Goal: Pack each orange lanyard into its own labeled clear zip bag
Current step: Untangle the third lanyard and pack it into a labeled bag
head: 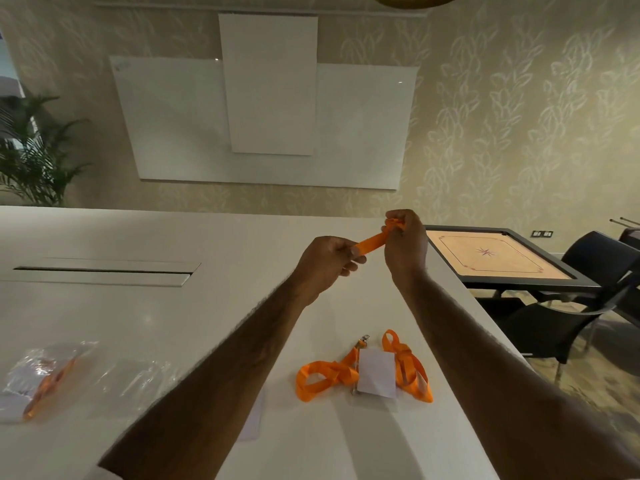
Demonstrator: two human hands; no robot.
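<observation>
both hands are up over the white desk now, working one orange lanyard between them. the left hand has its grip pinched on the near end of the folded strap, and the right hand has its grip clenched round the bunched far end, so the strap runs short and taut from one to the other. looks like a fold-up in progress, getting it compact enough for a bag.

this stuff is light, soft ribbon, floppy and keen to spring open, so i'd hold it flat across the folds, thumb pressing on top, not by a loose loop.

down on the desk, between the forearms, a second lanyard lies in untidy loops with its metal clip and a white card resting over it. that clip is the one hard bit and likely to snag on a bag mouth.

far left, a clear bag already shows orange inside, and just beside it an empty bag lies flat, thin and slippery by the look of it.

room is generous to the left; the desk's right edge runs close past the loose lanyard, with a game board and black chairs beyond.
</observation>
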